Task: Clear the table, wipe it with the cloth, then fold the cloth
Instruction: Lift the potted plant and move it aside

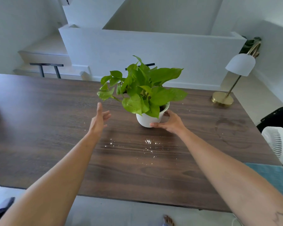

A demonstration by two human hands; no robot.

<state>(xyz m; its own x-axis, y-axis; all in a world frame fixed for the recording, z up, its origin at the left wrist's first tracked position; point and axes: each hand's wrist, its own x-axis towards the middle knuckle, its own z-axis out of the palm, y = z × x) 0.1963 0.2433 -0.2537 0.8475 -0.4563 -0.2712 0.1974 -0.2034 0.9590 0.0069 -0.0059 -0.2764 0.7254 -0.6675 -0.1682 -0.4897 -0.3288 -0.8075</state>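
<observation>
My right hand (pixel 169 122) grips the white plant pot (pixel 145 119) mid-table (pixel 39 128), fingers curled round it; left hand (pixel 99 120) hovers beside, fingers spread wide.

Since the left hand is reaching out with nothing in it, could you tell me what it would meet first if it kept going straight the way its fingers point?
Probably the plant's leftmost leaves, hanging just beyond the left hand; depth is unclear.

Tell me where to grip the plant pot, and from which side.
Grip the white pot by its bare lower wall, coming in from both sides. Leaves overhang the rim, so a top approach looks blocked. The right hand already holds the right wall; the open left hand could probably take the left wall.
</observation>
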